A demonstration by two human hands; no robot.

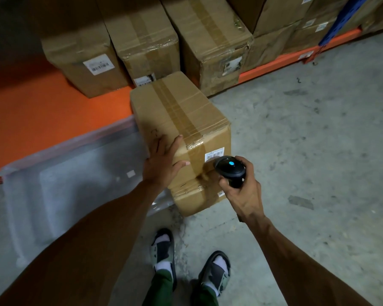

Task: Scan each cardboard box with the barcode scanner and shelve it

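A taped cardboard box stands on top of another box on the concrete floor, right in front of the orange shelf. My left hand rests on its near left corner, fingers straight on the top and thumb on the front face. My right hand grips a black barcode scanner with a lit blue dot. The scanner's head sits just below the white barcode label on the box's front face.
Three taped boxes with labels stand side by side on the low orange shelf, more boxes to the right behind a blue upright. A clear plastic sheet lies on the floor at left. My sandalled feet stand below.
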